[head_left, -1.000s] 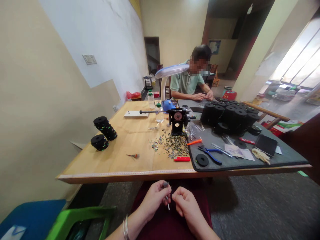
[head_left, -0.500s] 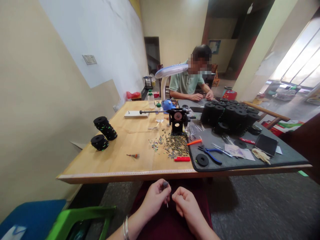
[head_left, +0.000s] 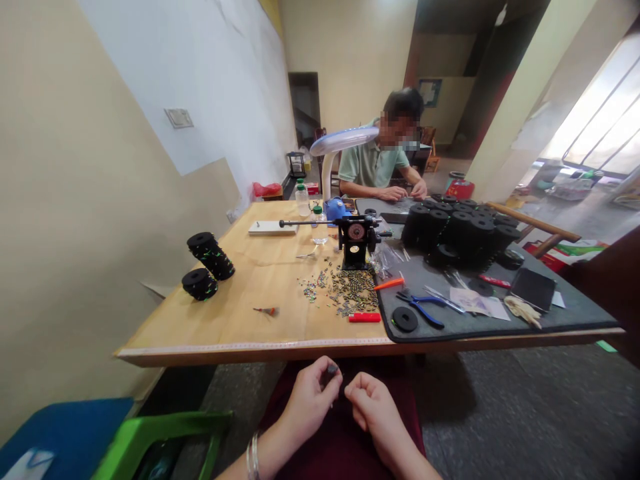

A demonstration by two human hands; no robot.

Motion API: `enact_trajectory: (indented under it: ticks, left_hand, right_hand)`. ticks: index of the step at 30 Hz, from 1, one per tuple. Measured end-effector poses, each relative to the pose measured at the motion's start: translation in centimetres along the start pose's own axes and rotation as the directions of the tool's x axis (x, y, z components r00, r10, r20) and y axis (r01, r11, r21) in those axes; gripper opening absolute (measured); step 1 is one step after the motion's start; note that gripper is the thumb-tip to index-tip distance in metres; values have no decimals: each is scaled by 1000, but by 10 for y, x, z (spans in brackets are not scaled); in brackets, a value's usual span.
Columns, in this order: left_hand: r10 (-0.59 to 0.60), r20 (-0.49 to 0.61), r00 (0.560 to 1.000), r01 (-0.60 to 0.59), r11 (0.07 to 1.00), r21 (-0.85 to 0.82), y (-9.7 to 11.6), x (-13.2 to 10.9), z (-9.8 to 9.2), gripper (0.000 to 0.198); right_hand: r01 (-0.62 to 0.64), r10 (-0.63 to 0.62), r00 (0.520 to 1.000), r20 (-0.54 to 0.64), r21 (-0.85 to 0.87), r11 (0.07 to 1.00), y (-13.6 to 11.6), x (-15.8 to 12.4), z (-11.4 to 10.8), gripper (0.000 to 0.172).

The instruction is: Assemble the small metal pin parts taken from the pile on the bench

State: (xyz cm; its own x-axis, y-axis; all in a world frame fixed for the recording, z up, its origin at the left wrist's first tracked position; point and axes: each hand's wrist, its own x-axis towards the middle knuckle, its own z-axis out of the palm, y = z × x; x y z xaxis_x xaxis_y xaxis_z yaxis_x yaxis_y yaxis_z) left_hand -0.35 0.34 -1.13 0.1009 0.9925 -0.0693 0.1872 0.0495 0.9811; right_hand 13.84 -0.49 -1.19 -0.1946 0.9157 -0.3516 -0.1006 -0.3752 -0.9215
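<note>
Close together over my lap, below the table's front edge, are both hands. My left hand [head_left: 311, 395] is closed, pinching a small dark grey piece [head_left: 332, 369] between thumb and fingers; its exact kind is too small to tell. A little to the right, my right hand [head_left: 374, 403] is closed too, thumb pressed to the curled forefinger. Whatever it may hold is hidden or too fine to see. A narrow gap separates the fingertips. Nearest on the table are a red lighter [head_left: 365, 318] and many small metallic parts [head_left: 353, 290].
A black winding device [head_left: 355, 241] with a long rod stands mid-table. Blue-handled pliers [head_left: 423, 309], a black foam spool [head_left: 405, 319] and stacked spools [head_left: 450, 230] lie on a grey mat [head_left: 470, 321]. More spools [head_left: 211, 256] stand left. Opposite, a person [head_left: 373, 167] works by a lamp [head_left: 344, 140].
My left hand has turned slightly, and the thin pale stick seen below its fingers before no longer shows. The fingertips are slightly farther apart. My right hand stays nearly in place.
</note>
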Motion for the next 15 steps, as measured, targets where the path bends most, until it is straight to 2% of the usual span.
enact_trajectory:
  ticks: [6,15]
  left_hand:
    - [89,-15,996,-87,990,110,7,-2,-2,13]
    - [101,31,994,-106,966,238,10,-4,0,12]
  right_hand:
    - [51,-51,999,7,-28,998,5,3,-2,35]
    - [74,-74,997,-17,-41,996,6,5,-1,41]
